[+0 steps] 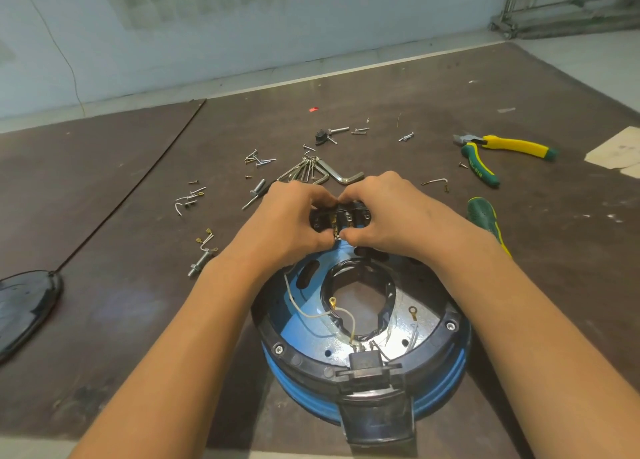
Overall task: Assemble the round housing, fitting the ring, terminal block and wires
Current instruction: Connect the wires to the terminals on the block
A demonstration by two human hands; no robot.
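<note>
The round blue housing (304,323) with a black ring (298,358) on its rim lies on the table in front of me. Thin white wires (304,311) with gold ring terminals cross its open centre. At the housing's far edge my left hand (291,219) and my right hand (384,212) both pinch the black terminal block (341,217), thumbs and forefingers meeting at a brass contact on its near side. A black connector piece (369,365) sits at the housing's near rim.
Loose screws (258,158), short wire links (188,200) and hex keys (311,171) lie scattered beyond my hands. Yellow-green pliers (498,152) and a green-handled tool (485,219) lie at the right. A black round cover (24,306) sits at the left edge.
</note>
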